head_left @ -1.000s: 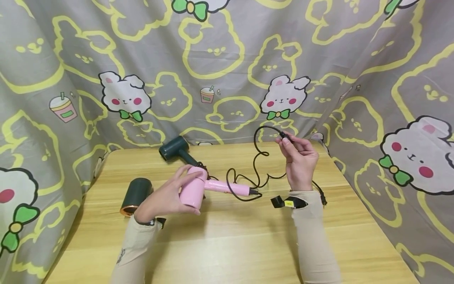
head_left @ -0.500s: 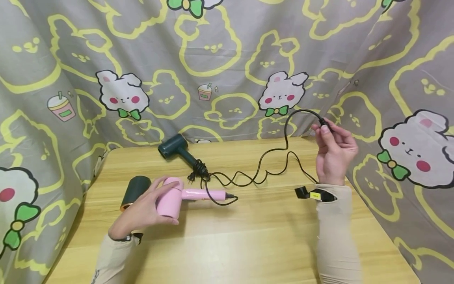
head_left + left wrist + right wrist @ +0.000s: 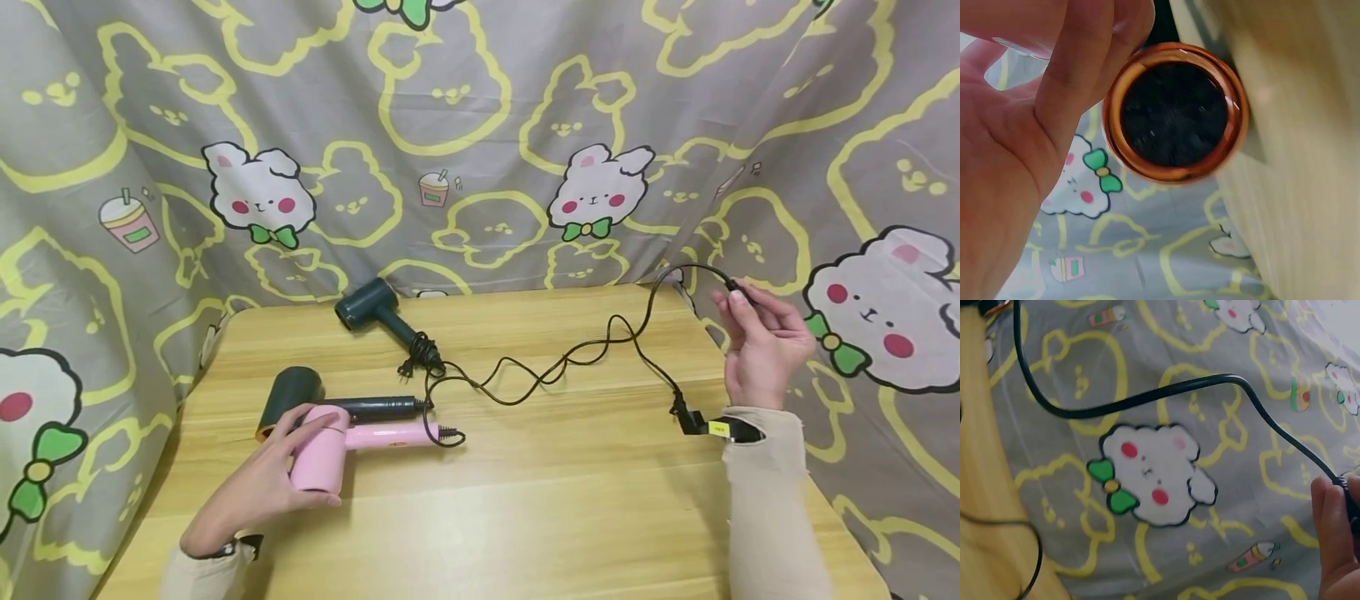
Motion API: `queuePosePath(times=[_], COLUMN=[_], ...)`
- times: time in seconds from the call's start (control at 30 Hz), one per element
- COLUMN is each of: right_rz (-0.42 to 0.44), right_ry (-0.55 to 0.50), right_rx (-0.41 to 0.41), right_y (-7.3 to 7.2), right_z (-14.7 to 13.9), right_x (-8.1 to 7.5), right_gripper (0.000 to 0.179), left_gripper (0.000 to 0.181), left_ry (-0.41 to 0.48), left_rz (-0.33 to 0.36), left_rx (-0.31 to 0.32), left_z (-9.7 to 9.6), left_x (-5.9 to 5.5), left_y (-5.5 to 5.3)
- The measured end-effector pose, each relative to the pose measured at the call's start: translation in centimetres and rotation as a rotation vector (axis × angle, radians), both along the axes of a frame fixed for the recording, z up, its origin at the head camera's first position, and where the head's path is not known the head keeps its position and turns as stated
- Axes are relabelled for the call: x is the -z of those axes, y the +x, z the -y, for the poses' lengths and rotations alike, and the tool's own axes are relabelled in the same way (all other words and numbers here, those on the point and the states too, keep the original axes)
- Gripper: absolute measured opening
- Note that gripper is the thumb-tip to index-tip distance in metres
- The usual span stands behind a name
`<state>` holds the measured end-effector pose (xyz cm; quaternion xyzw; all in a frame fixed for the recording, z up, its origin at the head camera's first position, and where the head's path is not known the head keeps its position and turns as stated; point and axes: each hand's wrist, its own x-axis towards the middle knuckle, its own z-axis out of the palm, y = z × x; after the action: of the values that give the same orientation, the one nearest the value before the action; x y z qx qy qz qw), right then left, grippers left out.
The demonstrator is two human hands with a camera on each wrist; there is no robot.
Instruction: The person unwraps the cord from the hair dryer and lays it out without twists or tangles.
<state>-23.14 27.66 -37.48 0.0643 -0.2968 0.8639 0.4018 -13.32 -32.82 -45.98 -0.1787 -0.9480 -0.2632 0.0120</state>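
My left hand (image 3: 262, 479) grips the head of a pink hair dryer (image 3: 321, 458), its handle lying to the right. Just behind it lies a dark green hair dryer (image 3: 292, 392) with a black handle; its copper-rimmed opening (image 3: 1175, 177) faces the left wrist view. Out at the right, my right hand (image 3: 768, 346) is raised and pinches the end of a black cord (image 3: 652, 304), most of the plug hidden by fingers. In the right wrist view the cord (image 3: 1147, 397) runs into the fingertips. Two cords cross each other over the middle of the table.
Another dark green hair dryer (image 3: 367, 304) lies at the back left, its cord (image 3: 423, 348) bundled round the handle. A second plug (image 3: 678, 404) is near the right wrist. Patterned grey curtain (image 3: 480, 100) surrounds the wooden table (image 3: 465, 525).
My right hand has moved right, drawing the cord out longer across the table. My left hand has carried the pink hair dryer left and nearer, beside the dark green one, whose black handle now shows.
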Motion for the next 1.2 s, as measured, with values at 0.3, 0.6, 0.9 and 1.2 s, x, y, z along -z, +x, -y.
queuePosePath(times=[0.3, 0.6, 0.9, 1.2], right_rz=[0.259, 0.418, 0.688, 0.982], right_ry=[0.044, 0.075, 0.258, 0.682], right_rx=[0.172, 0.196, 0.164, 0.070], right_y=[1.8, 3.6, 5.8, 7.8], right_z=[-3.1, -5.1, -5.9, -6.7], right_x=[2.4, 4.6, 6.4, 7.4], right_gripper=[0.034, 0.028, 0.024, 0.011], left_gripper=[0.108, 0.109, 0.109, 0.111], left_ry=[-0.032, -0.042, -0.028, -0.038], left_rz=[0.017, 0.028, 0.070, 0.075], left_rx=[-0.034, -0.093, -0.115, -0.124], left_z=[1.0, 2.4, 3.8, 5.1], left_x=[0.7, 1.2, 1.8, 1.6], left_y=[2.3, 4.0, 4.0, 4.1])
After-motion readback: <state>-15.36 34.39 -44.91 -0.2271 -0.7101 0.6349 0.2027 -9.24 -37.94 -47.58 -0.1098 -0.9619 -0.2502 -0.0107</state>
